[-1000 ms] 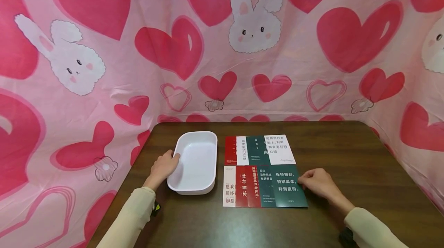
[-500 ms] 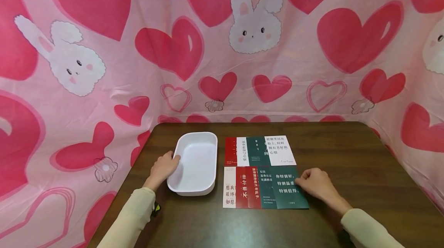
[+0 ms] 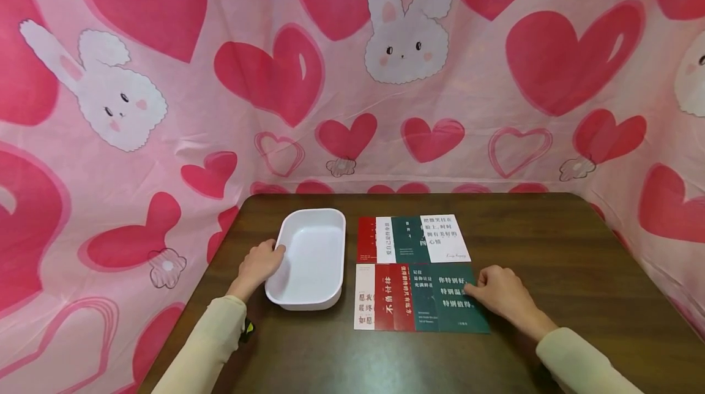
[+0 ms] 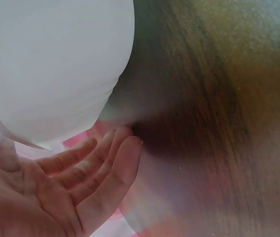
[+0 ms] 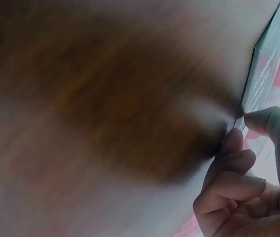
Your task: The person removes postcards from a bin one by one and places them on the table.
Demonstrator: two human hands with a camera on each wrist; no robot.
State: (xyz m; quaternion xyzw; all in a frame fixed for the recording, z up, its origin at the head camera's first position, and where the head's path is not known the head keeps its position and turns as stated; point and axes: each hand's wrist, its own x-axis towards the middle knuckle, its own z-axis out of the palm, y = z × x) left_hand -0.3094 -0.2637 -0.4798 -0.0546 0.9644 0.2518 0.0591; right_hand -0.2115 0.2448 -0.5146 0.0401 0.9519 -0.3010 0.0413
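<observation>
A white, deep rectangular tray (image 3: 343, 253) stands on the table's left part. My left hand (image 3: 257, 267) grips its left rim, thumb over the edge; in the left wrist view the other fingers (image 4: 112, 173) lie below the tray wall (image 4: 60, 59). To the tray's right, printed cards overlap in two rows. The rightmost card of the near row is dark green with white characters (image 3: 459, 314). My right hand (image 3: 502, 293) pinches this green card's right edge. The right wrist view shows thumb (image 5: 265, 120) on its face and index finger at the edge.
The far row ends on the right in a white card (image 3: 445, 240), with green, white and red cards (image 3: 366, 241) to its left. Red, cream and green cards fill the near row. Around the brown wooden table (image 3: 551, 229) hangs a pink cloth (image 3: 242, 2) with hearts and rabbits.
My right hand has shifted slightly left, its thumb moving further onto the green card from the right edge. The left hand and tray stay put.
</observation>
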